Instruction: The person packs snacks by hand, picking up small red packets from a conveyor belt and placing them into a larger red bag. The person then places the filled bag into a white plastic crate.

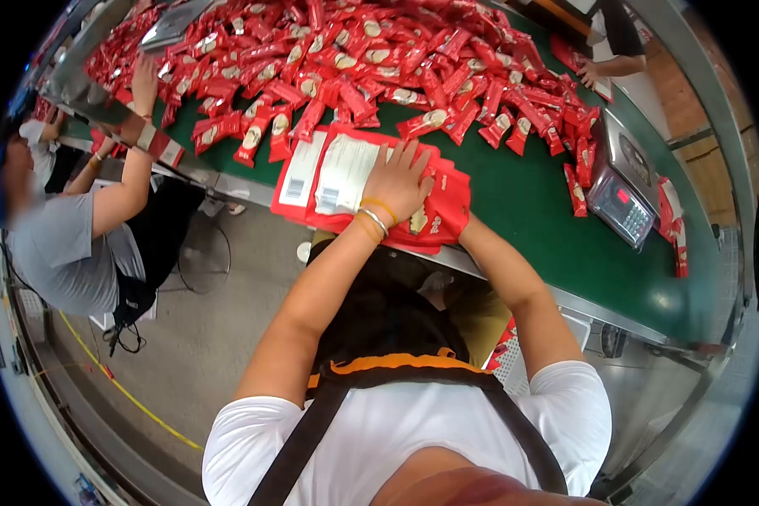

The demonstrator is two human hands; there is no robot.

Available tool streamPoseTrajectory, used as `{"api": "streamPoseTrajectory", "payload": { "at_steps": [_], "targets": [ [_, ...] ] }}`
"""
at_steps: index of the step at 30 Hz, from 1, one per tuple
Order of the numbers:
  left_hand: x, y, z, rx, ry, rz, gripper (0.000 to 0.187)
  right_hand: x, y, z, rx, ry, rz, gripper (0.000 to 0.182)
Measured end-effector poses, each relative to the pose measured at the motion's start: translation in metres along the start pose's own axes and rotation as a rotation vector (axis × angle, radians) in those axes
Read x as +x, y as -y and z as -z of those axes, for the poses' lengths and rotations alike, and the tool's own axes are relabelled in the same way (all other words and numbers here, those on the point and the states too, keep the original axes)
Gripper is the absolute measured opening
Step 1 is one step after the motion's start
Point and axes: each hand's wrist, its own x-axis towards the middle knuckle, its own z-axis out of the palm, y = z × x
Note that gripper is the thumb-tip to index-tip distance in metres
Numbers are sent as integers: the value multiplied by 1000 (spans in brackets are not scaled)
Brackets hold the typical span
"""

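Observation:
My left hand [399, 184] lies flat, fingers spread, on top of several stacked red pouches [449, 201]. White label panels with barcodes show on the pouches' left side. The stack rests at the near edge of the green conveyor belt [557, 240], partly overhanging it. My right hand [471, 233] is at the stack's right end; its fingers are hidden behind the pouches, so their grip cannot be made out. Just beyond the stack lies a big heap of small red packets [346, 63].
A digital scale [624, 181] stands on the belt at the right, with red packets around it. Another scale [173, 25] is at the far left. A co-worker in a grey shirt [59, 249] reaches over the belt at left; another person's hand [599, 72] is at upper right.

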Motion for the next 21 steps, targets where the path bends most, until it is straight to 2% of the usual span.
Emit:
{"api": "streamPoseTrajectory", "payload": {
  "at_steps": [3, 5, 7, 9, 10, 12, 13, 14, 15, 16, 17, 18, 20, 21],
  "targets": [
    [13, 1, 0, 61, -10, -38, 54, -2, 2, -3, 10, 0, 0, 39],
    [21, 0, 7, -26, 147, 50, 49, -5, 4, -3, 22, 12, -12, 39],
    [48, 6, 5, -11, 145, 41, 44, -8, 6, 1, 39, 26, -27, 39],
    [78, 7, 12, -45, 483, 101, 38, -15, 9, 8, 72, 49, -72, 40],
    [90, 13, 9, -43, 467, 87, 38, -19, 12, 15, 104, 58, -114, 40],
    [105, 30, -6, -90, 594, -146, 32, -34, 23, 27, 124, 33, -158, 40],
    [105, 29, -3, -88, 579, -153, 32, -45, 36, 33, -47, -65, -25, 43],
    [97, 27, -4, -120, 410, -111, 29, -54, 47, 37, -210, -163, 107, 46],
    [85, 25, -4, -149, 250, -71, 26, -60, 42, 49, -207, -426, 88, 53],
    [75, 8, 14, -158, 136, -52, 21, -66, 46, 55, 91, -563, 77, 54],
    [69, -9, 27, -157, 139, -63, 21, -74, 56, 55, 392, -692, 60, 55],
    [64, -26, 37, -200, 9, -76, 20, -81, 71, 53, 399, -706, 56, 55],
    [57, -58, 41, -256, -237, -158, 14, -98, 109, 42, 12, -198, 52, 58],
    [54, -73, 46, -256, -237, -188, 9, -104, 124, 26, -206, -253, 125, 55]
  ]
}}
